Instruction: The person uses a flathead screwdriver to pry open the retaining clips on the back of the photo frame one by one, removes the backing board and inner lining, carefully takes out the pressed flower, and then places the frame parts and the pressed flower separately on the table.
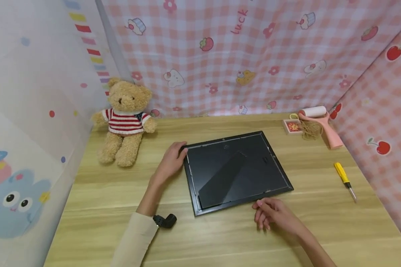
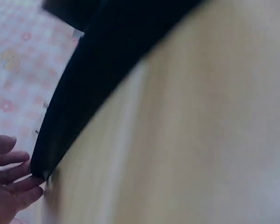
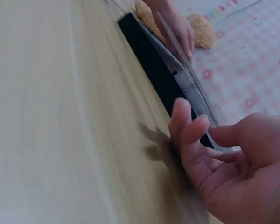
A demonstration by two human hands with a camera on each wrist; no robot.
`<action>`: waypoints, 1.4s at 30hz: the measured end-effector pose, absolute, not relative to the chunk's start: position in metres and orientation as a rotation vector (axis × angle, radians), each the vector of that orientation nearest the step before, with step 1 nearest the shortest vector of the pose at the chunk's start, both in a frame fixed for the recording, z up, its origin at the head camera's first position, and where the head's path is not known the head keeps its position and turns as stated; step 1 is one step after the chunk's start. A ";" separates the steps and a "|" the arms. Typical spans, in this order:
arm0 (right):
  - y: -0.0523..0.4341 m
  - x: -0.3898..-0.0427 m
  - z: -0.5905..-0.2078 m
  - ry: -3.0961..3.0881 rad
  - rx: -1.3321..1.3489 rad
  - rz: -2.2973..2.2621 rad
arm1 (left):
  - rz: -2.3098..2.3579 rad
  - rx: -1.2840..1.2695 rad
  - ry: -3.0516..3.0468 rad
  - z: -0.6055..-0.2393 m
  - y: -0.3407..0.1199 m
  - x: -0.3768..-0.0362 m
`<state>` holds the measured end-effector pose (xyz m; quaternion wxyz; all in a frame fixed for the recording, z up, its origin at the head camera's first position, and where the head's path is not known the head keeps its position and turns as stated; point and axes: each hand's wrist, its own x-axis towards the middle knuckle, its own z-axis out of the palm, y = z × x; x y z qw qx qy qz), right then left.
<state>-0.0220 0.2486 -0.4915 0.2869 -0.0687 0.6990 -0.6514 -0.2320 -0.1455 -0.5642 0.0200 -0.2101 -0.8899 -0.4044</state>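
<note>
Both hands point(image 1: 220, 189) — touching pic frame point(image 1: 237, 170).

Lighting: even, soft, bright; no glare.
Shadows: faint, short, under the right hand point(image 3: 224, 158) on the table point(image 1: 220, 237).
Head view: sharp centre, wide-angle bending toward 9 and 3 o'clock edges.
Left wrist view: heavy motion blur throughout.
Right wrist view: foreground soft, the black frame point(image 3: 163, 79) edge moderately clear.
</note>
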 end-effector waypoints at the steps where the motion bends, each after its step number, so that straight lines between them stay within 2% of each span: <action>1: 0.250 -0.023 -0.492 1.900 -0.172 -1.736 | -1.212 -0.647 -2.748 -0.562 -0.149 -0.223; 7: 0.260 -0.035 -0.488 2.120 -0.139 -1.622 | -1.043 -0.729 -2.730 -0.533 -0.164 -0.157; 11: 0.264 -0.048 -0.482 2.296 -0.201 -1.497 | -0.980 -0.769 -2.785 -0.529 -0.167 -0.131; 13: 0.263 -0.056 -0.480 2.396 -0.239 -1.416 | -0.961 -0.736 -2.837 -0.543 -0.169 -0.126; 18: 0.258 -0.076 -0.475 2.628 -0.290 -1.182 | -1.008 -0.679 -2.937 -0.529 -0.169 -0.089; 22: 0.273 -0.105 -0.521 2.824 -0.354 -0.987 | -1.085 -0.642 -2.932 -0.497 -0.164 -0.053; 25: 0.285 -0.132 -0.563 2.932 -0.411 -0.907 | -1.075 -0.655 -2.883 -0.503 -0.165 -0.038; 29: 0.278 -0.154 -0.570 2.994 -0.456 -0.874 | -1.000 -0.659 -2.886 -0.538 -0.163 -0.031; 34: 0.256 -0.153 -0.550 3.017 -0.457 -0.823 | -0.918 -0.578 -2.891 -0.547 -0.160 -0.034; 42: 0.212 -0.124 -0.471 2.823 -0.238 -1.239 | -1.208 -0.558 -2.883 -0.549 -0.169 -0.079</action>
